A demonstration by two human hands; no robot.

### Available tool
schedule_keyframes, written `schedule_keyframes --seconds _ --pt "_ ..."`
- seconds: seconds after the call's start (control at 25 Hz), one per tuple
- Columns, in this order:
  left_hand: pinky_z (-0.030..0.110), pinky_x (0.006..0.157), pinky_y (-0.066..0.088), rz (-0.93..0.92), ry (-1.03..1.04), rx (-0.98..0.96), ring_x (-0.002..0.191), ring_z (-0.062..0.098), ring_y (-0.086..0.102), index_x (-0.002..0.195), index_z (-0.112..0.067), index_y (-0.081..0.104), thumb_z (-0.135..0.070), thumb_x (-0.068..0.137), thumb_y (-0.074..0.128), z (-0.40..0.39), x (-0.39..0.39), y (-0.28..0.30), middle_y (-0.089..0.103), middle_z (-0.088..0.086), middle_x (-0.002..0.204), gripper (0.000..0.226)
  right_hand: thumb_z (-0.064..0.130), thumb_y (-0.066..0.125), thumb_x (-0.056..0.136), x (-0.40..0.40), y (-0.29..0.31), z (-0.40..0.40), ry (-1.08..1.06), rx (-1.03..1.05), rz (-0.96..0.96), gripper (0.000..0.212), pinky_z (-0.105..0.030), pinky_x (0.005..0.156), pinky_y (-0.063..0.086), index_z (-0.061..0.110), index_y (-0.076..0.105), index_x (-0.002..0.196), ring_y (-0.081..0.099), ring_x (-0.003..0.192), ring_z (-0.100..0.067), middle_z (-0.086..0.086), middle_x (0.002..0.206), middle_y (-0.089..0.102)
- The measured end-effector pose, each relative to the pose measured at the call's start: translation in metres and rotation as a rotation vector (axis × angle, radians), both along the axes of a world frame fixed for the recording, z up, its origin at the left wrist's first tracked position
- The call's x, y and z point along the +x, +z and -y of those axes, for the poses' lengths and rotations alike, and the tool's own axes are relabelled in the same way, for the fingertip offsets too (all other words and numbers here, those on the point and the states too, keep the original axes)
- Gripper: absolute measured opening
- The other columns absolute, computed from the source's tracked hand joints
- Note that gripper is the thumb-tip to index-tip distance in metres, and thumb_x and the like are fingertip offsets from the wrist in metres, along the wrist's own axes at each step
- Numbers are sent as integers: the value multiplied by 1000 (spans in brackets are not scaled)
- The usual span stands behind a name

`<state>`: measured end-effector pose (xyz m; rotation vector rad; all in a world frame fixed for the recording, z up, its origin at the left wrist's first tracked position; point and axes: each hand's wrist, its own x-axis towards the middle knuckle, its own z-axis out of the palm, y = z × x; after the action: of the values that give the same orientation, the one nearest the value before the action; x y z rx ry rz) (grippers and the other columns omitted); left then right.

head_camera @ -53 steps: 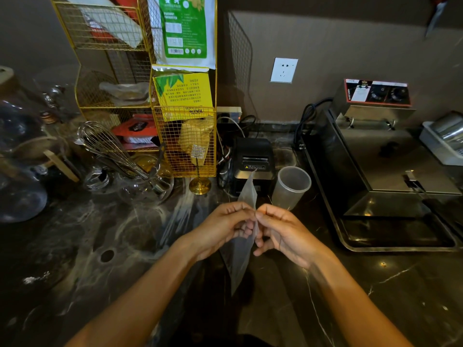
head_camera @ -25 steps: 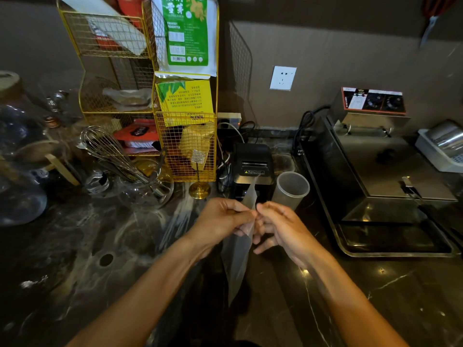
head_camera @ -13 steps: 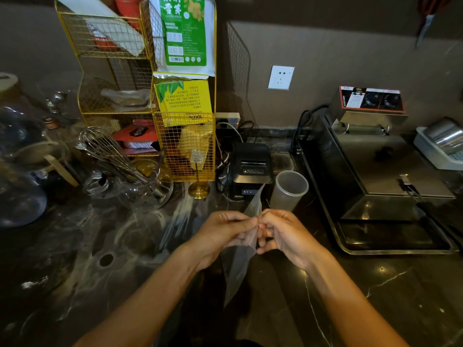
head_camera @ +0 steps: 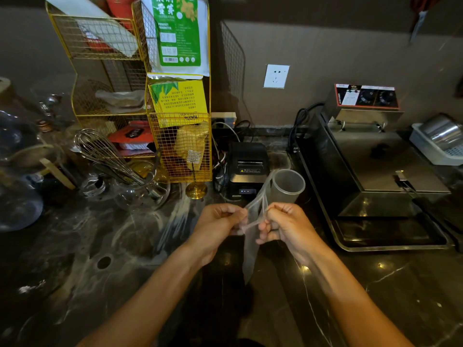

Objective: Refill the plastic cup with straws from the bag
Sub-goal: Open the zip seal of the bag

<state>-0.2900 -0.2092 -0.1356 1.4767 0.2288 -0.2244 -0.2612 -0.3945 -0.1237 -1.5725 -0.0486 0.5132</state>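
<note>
A long, narrow translucent plastic bag (head_camera: pixel 250 249) hangs between my two hands above the dark marble counter. My left hand (head_camera: pixel 216 225) pinches one side of its top and my right hand (head_camera: pixel 284 225) pinches the other side, with the mouth pulled slightly apart. Its upper flap reaches up toward the cup. I cannot tell whether straws are inside. A frosted plastic cup (head_camera: pixel 288 186) stands upright and empty just beyond my right hand, beside a black printer.
A black receipt printer (head_camera: pixel 248 169) sits behind the hands. A steel fryer with tray (head_camera: pixel 375 176) fills the right side. A yellow wire rack (head_camera: pixel 160 108) with packets, a whisk in a glass bowl (head_camera: pixel 130 181) and glass jars (head_camera: pixel 17 171) crowd the left.
Both hands have drawn a little apart at the bag's top, which now gapes open. The bag's upper flap has swung right toward the cup. The cup stays in place.
</note>
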Motion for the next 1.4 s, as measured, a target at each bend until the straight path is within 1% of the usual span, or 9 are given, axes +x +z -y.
schedule_keyframes --seconds 0.24,0.36,0.48,0.68,0.76,0.92,1.04,1.2,1.4 --pt "20 65 54 77 77 248 68 9 68 82 -10 73 -10 97 65 -7 4 -8 73 3 72 17 6 58 96 2 -4 16 -83 -276 39 20 -49 74 66 1 68 79 67 57 -19 -9 68 71" --pt "22 68 57 150 6 407 67 6 69 81 -16 72 -12 96 67 1 1 -5 73 0 72 16 21 64 96 6 -4 14 -63 -504 25 20 -41 69 66 2 69 90 71 61 -17 -8 77 75" --pt "30 76 60 251 -88 455 70 8 69 82 -15 72 -15 95 67 7 0 -3 73 0 73 14 37 68 93 6 -1 4 -61 -599 87 22 -33 63 64 15 67 95 75 66 -15 -5 86 76" --pt "34 77 61 215 -74 470 71 9 70 80 -18 71 -11 91 70 5 -1 0 73 0 74 13 31 65 97 6 0 -4 -80 -734 188 17 -33 65 67 17 67 90 75 68 -12 -1 82 75" --pt "30 75 59 166 -19 537 76 10 70 87 -21 68 -11 88 73 -2 2 1 71 -2 81 12 28 63 99 4 -2 -1 -56 -738 232 19 -37 68 67 17 66 84 75 66 -11 -1 79 75" --pt "32 80 62 178 -149 658 92 8 69 124 -29 61 -20 88 75 1 13 5 64 -8 110 40 25 62 99 0 1 2 119 -689 337 22 -46 67 65 13 64 81 75 65 -10 -6 75 74" --pt "36 78 63 319 -206 666 82 3 72 102 -27 75 -22 95 68 12 20 5 75 -9 90 12 32 61 99 -2 3 0 94 -733 352 27 -48 66 63 15 67 78 75 67 -14 -6 73 74" --pt "25 71 60 343 -221 656 73 1 71 89 -28 76 -21 97 64 23 17 5 74 -9 78 16 40 66 92 5 8 2 -102 -858 433 26 -41 65 59 22 63 72 67 63 -11 0 66 69" --pt "30 71 63 286 -69 736 74 1 71 91 -32 73 -27 98 63 11 16 6 74 -11 82 13 31 63 97 4 13 17 -168 -854 349 31 -43 65 57 18 63 68 66 62 -19 -3 64 67"
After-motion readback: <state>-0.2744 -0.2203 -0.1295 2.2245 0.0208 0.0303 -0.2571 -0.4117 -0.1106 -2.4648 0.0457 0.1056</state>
